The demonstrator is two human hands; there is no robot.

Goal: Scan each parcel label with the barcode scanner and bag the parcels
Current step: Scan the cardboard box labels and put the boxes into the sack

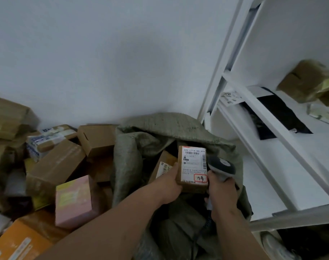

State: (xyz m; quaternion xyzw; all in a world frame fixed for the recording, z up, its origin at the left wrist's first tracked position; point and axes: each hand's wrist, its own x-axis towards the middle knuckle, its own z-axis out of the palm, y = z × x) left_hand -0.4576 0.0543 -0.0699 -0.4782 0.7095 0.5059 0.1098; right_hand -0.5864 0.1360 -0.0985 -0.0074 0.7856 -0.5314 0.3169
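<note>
Arms: two bare arms reach in from the near edge toward the middle.
Left hand: it holds the small parcel by its left side, fingers tucked under and thumb on the edge.
Right hand: it grips the handle of the barcode scanner, fingers wrapped round it.
Scanner: its dark round head sits just right of the parcel and points left toward the label. A curly cable hangs down from it.
Small parcel: a brown box held over the open mouth of the sack. Its long side runs from near to far, with the label facing up.
Label: white, with "642 L714 00 472" on top. A barcode runs under that and another one runs down the right edge. A red box with handwriting sits in the near right corner. The small print is too blurry to read.
Sack: grey-green woven cloth, open at the top. Another brown parcel with a white label lies inside, just left of the held one.
Left side: a heap of boxes, with a pink box near the sack, an orange box at the near left corner, and plain brown boxes farther back.
Right side: a white shelf with a black bag and a brown taped parcel on it.
Far: a plain white wall.
</note>
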